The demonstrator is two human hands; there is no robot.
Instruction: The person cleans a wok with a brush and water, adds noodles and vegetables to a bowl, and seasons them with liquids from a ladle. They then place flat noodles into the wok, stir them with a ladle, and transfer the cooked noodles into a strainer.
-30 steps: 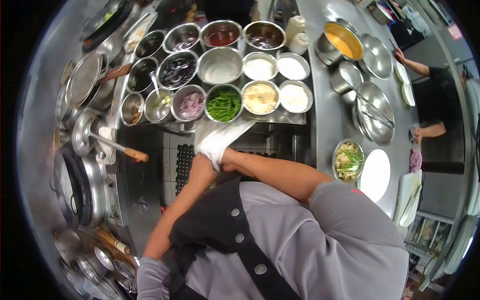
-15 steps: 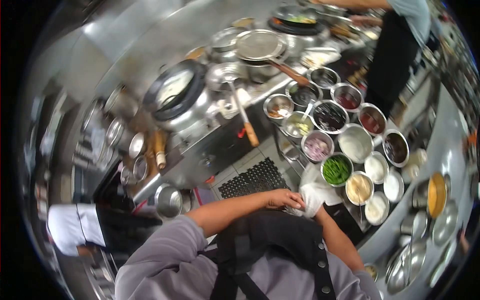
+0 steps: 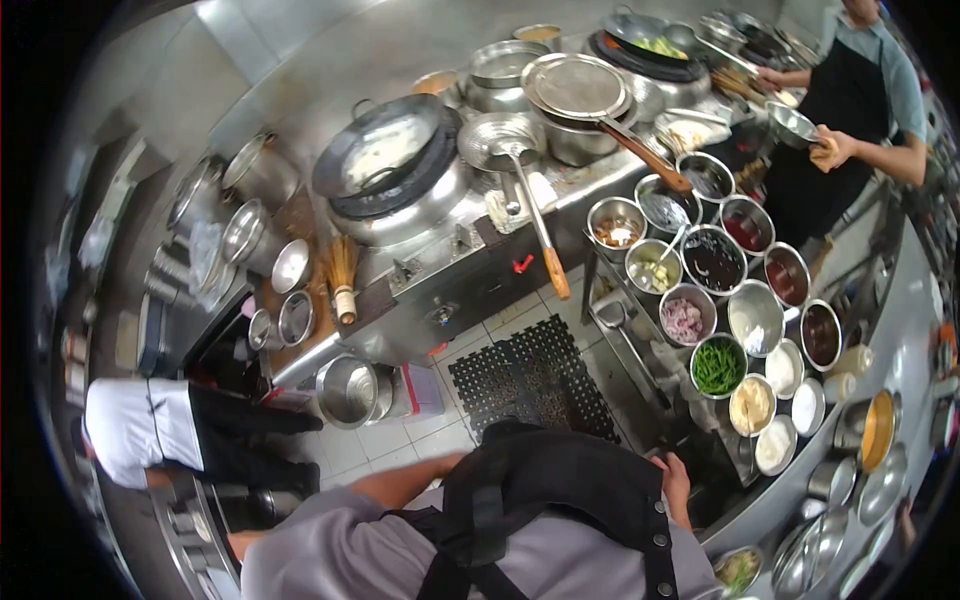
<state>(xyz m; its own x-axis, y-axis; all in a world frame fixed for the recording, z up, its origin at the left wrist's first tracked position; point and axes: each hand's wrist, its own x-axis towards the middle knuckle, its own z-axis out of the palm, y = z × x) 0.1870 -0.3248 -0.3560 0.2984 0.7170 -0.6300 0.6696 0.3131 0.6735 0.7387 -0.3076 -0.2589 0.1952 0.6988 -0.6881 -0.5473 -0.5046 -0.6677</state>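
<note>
My left forearm [image 3: 405, 485] reaches in under the black apron bib [image 3: 560, 470], which hides my left hand. On the apron's other side my right hand [image 3: 677, 487] is close against its edge, fingers curled; what they hold, if anything, is hidden. Steel bowls stand beyond my right hand. Nearest are green chopped vegetables [image 3: 718, 365], a pale yellow paste [image 3: 752, 404] and a white substance [image 3: 776, 446]. Chopped purple onion [image 3: 687, 315] sits just behind them.
Ahead is a stove with a wok [image 3: 385, 150], a ladle-like strainer [image 3: 502, 142] and a lidded pot [image 3: 578, 88]. A black mat [image 3: 525, 380] covers the floor. One co-worker [image 3: 860, 90] holds a bowl and ladle; another [image 3: 145, 430] stands left.
My hands have come apart: they were together at a white cloth or bag, which no longer shows. My left arm has drawn back behind the apron, and the view has shifted.
</note>
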